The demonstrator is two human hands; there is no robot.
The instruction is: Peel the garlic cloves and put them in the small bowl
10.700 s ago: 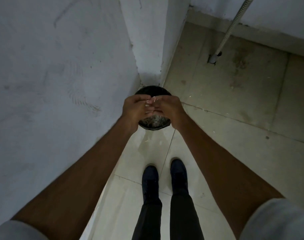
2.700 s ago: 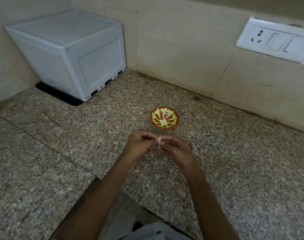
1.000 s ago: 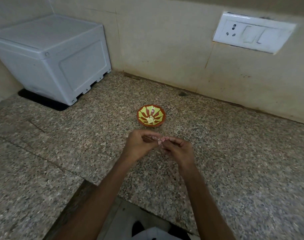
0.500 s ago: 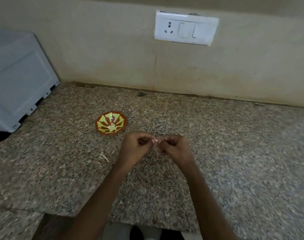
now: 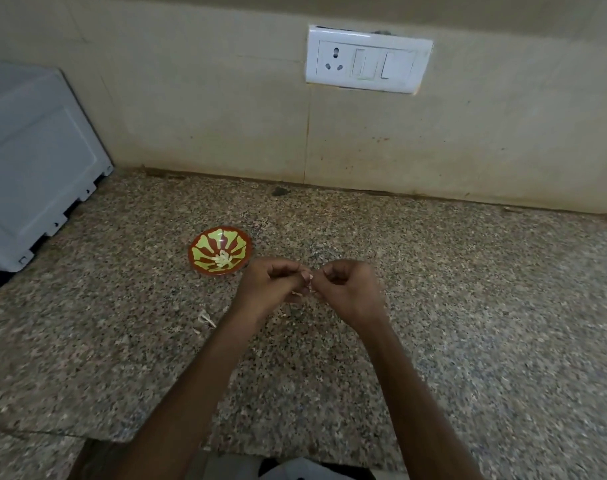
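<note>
- Pinching a small pale garlic clove (image 5: 307, 287) between the curled fingertips of the left hand (image 5: 267, 289) and the right hand (image 5: 351, 293), knuckles almost meeting, just above the speckled brown granite countertop (image 5: 468, 306).
- Probably mid-peel; too small and blurred to tell how much papery skin is left on it.
- Likely light and firm, and slick once bared; apt to shoot out if squeezed hard.
- Best held across the fat middle with one thumb and forefinger, lifting the skin from the pointed tip or root end with the other hand's nail.
- Close by for the drop: a small round red bowl with a yellow-green petal pattern (image 5: 205, 244), just beyond and left of the left hand, with a few pale peeled cloves (image 5: 222, 259) inside.
- Thin dry peel scraps (image 5: 205, 320) on the granite near the left wrist; feather-light, likely to cling to fingers.
</note>
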